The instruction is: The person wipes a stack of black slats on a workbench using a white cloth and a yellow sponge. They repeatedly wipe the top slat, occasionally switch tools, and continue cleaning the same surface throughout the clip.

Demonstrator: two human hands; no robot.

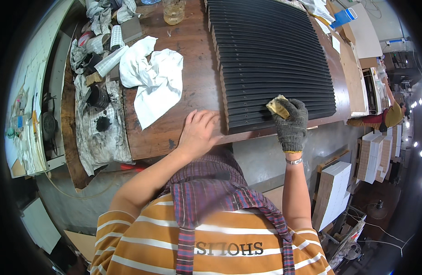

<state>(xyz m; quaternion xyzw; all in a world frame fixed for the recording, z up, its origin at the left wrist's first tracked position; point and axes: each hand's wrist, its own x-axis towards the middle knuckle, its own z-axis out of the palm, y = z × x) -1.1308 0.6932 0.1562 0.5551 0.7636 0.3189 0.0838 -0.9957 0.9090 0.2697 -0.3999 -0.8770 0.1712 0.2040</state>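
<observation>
Black ridged strips [270,59], laid side by side in a wide stack, cover the right part of the brown table [197,59]. My right hand [291,121], in a dark knitted glove, is closed on a yellowish sponge [278,107] with dark stains. The sponge is over the strips near their front edge and seems to touch them. My bare left hand [199,132] lies on the table's front edge, just left of the stack's corner. Its fingers are stretched out and hold nothing.
A crumpled white cloth [158,82] lies left of the strips. Beyond it are a black-stained sheet [103,130], a dark round container [98,97] and used rags [98,18]. A cloudy jar [174,12] stands at the back. Another person [394,114] is at far right, near stacked boards [332,190].
</observation>
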